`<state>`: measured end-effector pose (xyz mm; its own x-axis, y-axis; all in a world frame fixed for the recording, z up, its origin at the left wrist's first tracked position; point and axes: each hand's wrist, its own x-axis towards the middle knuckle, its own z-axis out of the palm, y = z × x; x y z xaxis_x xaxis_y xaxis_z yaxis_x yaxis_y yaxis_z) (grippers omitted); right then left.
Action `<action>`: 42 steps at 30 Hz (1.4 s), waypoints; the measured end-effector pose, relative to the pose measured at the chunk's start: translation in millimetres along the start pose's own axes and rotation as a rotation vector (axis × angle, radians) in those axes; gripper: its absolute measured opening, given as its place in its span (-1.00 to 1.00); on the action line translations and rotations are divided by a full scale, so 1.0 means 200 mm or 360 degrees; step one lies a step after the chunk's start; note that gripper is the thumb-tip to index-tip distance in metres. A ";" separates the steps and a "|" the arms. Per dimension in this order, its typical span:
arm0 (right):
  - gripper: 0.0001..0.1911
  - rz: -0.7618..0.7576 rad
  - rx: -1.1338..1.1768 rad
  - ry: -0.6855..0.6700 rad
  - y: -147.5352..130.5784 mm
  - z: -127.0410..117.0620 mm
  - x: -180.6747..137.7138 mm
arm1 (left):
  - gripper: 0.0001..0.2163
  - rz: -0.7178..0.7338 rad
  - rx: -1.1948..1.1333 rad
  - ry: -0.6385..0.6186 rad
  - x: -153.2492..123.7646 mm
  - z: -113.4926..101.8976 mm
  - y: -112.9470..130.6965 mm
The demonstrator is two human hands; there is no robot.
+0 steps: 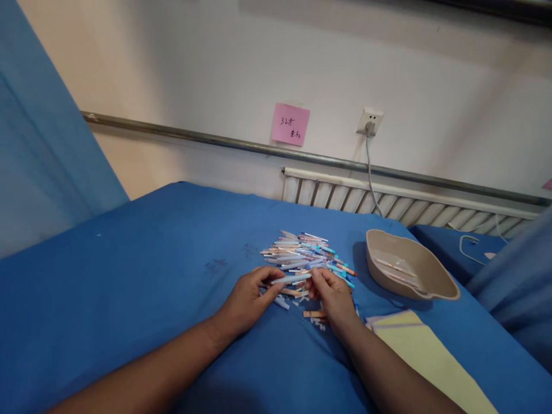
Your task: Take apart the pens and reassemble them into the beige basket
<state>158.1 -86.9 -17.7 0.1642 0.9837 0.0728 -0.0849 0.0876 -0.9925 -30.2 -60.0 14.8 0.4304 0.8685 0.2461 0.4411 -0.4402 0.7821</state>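
A pale grey-blue pen lies level between my two hands. The thumb and fingers of my left hand are closed around its left end. At its other end, my right hand pinches it between thumb and fingers. Just beyond my hands is a spread pile of pens in grey, white, orange and light blue. A few more pens and small white pieces lie beneath and between my hands. An orange pen part sticks out under my right hand.
A beige plastic basin with several pens inside stands to the right on the blue sheet. Yellow paper sheets lie by my right forearm. Behind are a wall with a metal rail, a radiator and a plugged-in socket.
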 end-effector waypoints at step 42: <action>-0.67 -0.0210 0.0239 0.0427 0.01 -0.10 0.07 | -0.80 0.0097 0.0399 -0.0091 0.08 -0.02 -0.07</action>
<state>180.3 -76.0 -19.7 0.4349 0.8876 0.1517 -0.1863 0.2535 -0.9492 -33.2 -38.0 10.2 0.5025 0.8276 0.2502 0.5913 -0.5400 0.5989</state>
